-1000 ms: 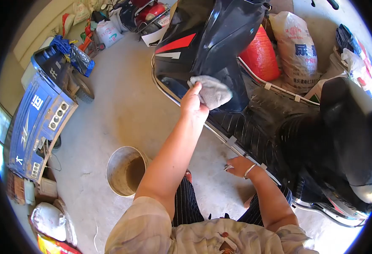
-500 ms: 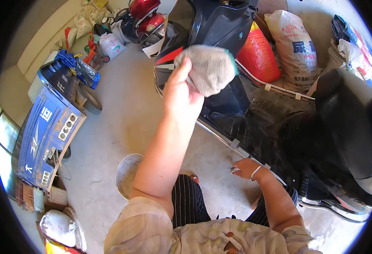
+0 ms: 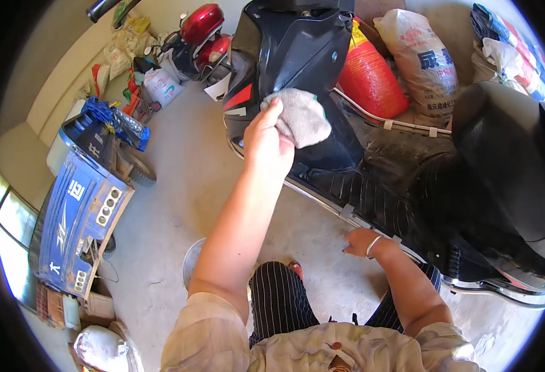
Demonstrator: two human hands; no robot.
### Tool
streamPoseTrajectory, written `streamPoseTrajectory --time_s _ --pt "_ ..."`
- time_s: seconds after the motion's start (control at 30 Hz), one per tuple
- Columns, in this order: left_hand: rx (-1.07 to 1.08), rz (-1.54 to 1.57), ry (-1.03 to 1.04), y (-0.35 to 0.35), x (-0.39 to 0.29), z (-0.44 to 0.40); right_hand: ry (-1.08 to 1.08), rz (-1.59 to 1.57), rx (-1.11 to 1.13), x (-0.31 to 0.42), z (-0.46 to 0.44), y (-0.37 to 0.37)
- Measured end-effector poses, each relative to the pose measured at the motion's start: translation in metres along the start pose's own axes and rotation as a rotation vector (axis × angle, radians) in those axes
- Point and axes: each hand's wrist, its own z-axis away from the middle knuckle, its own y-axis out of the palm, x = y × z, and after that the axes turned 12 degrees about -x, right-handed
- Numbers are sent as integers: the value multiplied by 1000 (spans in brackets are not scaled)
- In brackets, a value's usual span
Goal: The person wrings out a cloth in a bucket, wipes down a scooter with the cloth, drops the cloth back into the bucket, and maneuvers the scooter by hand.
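Note:
My left hand [image 3: 266,136] is closed on a folded grey knit cloth [image 3: 300,118] with a green edge. It holds the cloth against or just in front of the black front panel [image 3: 306,59] of a scooter; contact cannot be made out. Lower right, my right hand [image 3: 362,242], with a silver bangle [image 3: 374,247] at the wrist, hangs beside the metal rail [image 3: 347,212] along the scooter's footboard [image 3: 347,189]. Its fingers are curled, and what they hold, if anything, is too small to tell. The scooter's black seat [image 3: 501,161] lies to the right.
A metal basin [image 3: 192,260] sits on the floor, partly behind my left forearm. Left stands a blue vehicle [image 3: 68,204]. Beyond the scooter are a red sack [image 3: 371,77] and a white printed sack [image 3: 418,62]. A red motorbike [image 3: 203,25] is farther back.
My left hand has moved slightly down with the cloth, nearer the scooter's panel. The small shiny thing at my right fingertips no longer shows. The whole view has shifted a little.

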Motion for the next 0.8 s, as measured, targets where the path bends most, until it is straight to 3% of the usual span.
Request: streamPoseTrajectory --time_s 0.07,0.1,0.17,0.2,0.3,0.4,0.57,0.63,0.7,0.8 --pt "166 -43 227 17 3 9 24 -4 19 3 -3 0" --pt "133 -145 312 27 4 19 41 -4 45 4 -4 0" --pt "267 -461 555 35 19 -2 38 7 52 5 -3 0" --pt "204 -645 809 41 28 -13 32 16 57 5 -3 -1" --pt "56 -1160 1292 56 43 -36 50 0 66 6 0 -4" --pt "47 -1172 1241 73 45 -45 51 -13 61 9 4 -8" --pt "91 -1178 1170 32 30 -17 14 -70 -27 8 11 -7" --pt "115 -1175 1279 -2 26 -3 -23 -69 -76 7 12 -7" --pt "97 -1220 1401 -20 27 -5 3 -25 15 12 13 -15" --pt "140 -1408 1544 -8 22 -4 13 -24 31 11 12 -10"
